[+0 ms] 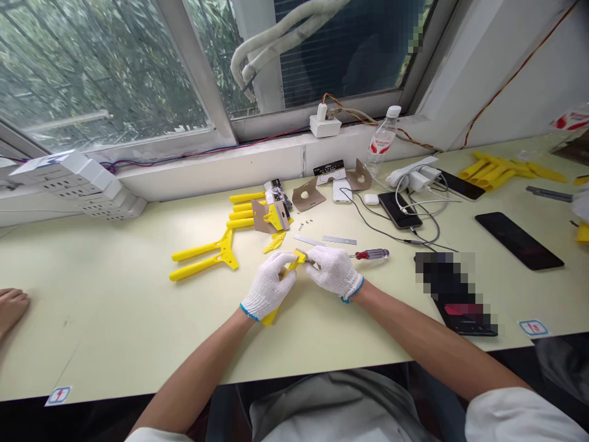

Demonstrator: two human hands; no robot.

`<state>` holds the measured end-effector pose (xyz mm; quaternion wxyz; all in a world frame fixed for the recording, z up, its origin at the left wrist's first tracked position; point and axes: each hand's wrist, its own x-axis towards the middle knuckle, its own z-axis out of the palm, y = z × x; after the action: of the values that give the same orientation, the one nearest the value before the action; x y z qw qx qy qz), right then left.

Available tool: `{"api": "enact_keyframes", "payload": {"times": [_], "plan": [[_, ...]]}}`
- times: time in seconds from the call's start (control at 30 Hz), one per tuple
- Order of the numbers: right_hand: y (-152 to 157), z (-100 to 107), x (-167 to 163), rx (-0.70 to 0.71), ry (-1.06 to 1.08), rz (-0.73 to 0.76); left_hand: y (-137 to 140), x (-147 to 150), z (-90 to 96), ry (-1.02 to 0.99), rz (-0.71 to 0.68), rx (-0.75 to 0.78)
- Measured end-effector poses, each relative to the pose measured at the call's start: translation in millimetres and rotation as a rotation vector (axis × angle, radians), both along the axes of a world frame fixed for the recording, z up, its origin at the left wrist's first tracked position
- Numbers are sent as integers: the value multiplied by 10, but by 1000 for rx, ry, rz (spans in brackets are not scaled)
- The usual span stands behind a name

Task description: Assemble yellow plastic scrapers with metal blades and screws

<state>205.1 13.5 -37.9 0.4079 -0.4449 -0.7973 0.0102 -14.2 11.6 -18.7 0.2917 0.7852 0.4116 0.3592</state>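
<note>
My left hand (270, 286), in a white knit glove, is closed around a yellow scraper (271, 316). Its handle slants down towards me, and its head (300, 256) points up between my hands. My right hand (335, 271), gloved too, pinches a small greyish piece at the scraper's head; the fingers hide most of it. Just beyond lie two flat metal blades (339, 240), several small screws (301, 226) and a loose yellow head plate (275, 241). A screwdriver (372, 253) with a red and clear handle rests beside my right hand.
Two yellow scraper bodies (202, 259) lie left of my hands. Behind are packaged scrapers (271, 216) and brown card (309, 195). Phones (519, 240), cables, a power strip (416, 178) and a water bottle (383, 142) occupy the right. Another person's hand (11, 310) rests at far left.
</note>
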Motion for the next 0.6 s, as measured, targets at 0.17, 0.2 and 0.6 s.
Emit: {"api": "enact_keyframes", "payload": {"times": [0.17, 0.2, 0.6], "plan": [[-2, 6, 2, 0, 3, 7, -1, -3, 0, -6, -7, 4], [-2, 7, 2, -1, 1, 9, -1, -1, 5, -6, -6, 5], [5, 7, -2, 25, 6, -5, 5, 7, 12, -10, 1, 20]]}}
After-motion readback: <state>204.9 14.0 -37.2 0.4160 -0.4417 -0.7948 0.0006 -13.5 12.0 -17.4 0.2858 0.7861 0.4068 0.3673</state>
